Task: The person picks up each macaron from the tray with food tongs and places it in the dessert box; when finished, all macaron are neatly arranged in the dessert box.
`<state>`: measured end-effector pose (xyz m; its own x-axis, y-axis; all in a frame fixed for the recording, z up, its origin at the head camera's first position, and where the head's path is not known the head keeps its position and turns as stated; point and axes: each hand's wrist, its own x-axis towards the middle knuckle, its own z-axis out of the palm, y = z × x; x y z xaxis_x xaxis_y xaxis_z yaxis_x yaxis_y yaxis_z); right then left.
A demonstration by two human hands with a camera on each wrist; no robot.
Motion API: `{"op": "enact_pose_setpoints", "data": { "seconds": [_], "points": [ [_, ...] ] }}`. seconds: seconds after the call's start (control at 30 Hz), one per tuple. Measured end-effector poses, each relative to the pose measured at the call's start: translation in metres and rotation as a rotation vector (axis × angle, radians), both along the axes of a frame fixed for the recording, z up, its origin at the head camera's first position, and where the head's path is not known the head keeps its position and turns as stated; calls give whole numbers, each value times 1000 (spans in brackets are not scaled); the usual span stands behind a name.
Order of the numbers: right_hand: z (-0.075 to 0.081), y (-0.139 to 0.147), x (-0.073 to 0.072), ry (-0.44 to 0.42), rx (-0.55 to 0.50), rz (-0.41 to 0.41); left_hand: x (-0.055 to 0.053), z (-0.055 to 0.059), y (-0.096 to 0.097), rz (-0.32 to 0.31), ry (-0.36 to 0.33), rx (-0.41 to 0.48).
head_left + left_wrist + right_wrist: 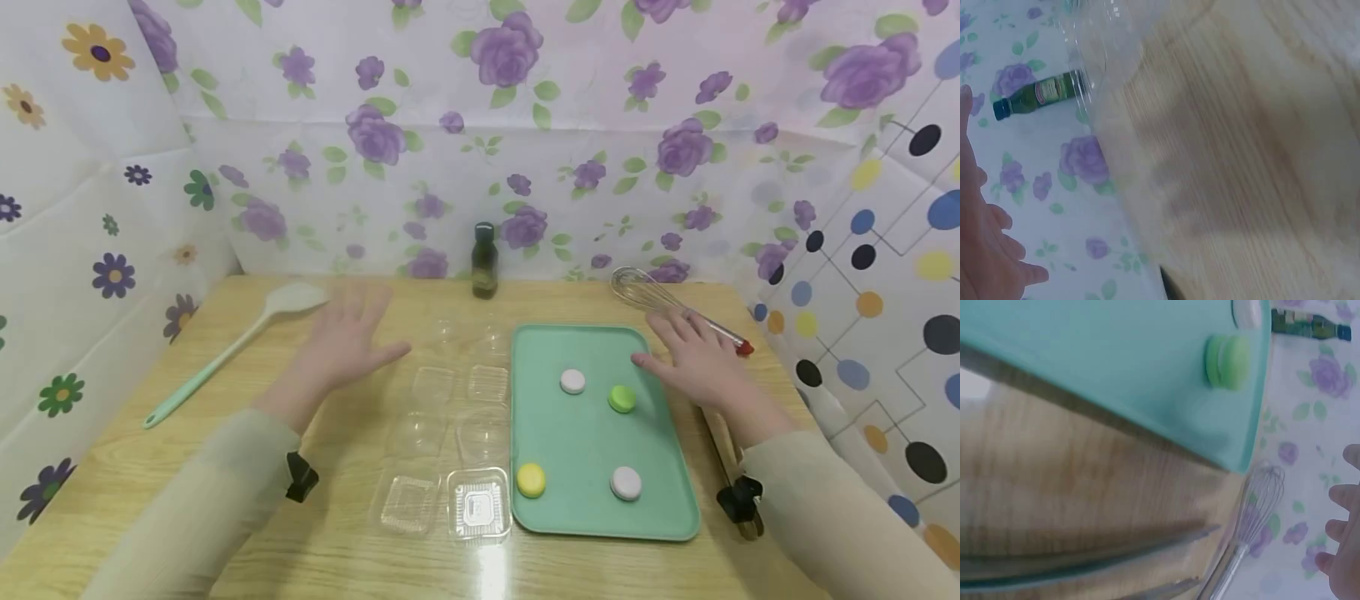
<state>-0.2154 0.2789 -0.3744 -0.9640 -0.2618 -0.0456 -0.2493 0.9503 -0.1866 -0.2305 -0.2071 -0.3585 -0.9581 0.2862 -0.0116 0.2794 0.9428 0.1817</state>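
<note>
My left hand [341,346] hovers over the table's left side, fingers spread and thumb out, holding nothing; its fingertips overlap the tip of a spatula [296,297] with a pale green handle. My right hand [697,362], also spread and holding nothing, hovers by the right edge of a mint green tray [573,433]. On the tray lie a green macaron [622,398], a yellow macaron [530,480], a pale pink macaron [626,483] and another pale one [572,382]. Clear plastic clamshell boxes [480,504] stand open left of the tray.
A small dark green bottle [484,262] stands at the back against the flowered cloth [420,192]. A wire whisk [645,287] lies behind the right hand, partly covered by it. Metal tongs [712,442] lie right of the tray, partly hidden under the right forearm.
</note>
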Motion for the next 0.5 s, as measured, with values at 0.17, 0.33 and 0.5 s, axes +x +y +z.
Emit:
{"op": "enact_pose_setpoints", "data": {
  "seconds": [0.17,0.33,0.5],
  "points": [
    [-2,-9,9,1,-17,19,9,-2,7,-69,8,25],
    [-4,-12,16,19,-79,36,18,-1,16,-109,-17,83],
    [-10,-6,22,26,-154,41,28,-6,24,-178,-6,130]
  ]
}}
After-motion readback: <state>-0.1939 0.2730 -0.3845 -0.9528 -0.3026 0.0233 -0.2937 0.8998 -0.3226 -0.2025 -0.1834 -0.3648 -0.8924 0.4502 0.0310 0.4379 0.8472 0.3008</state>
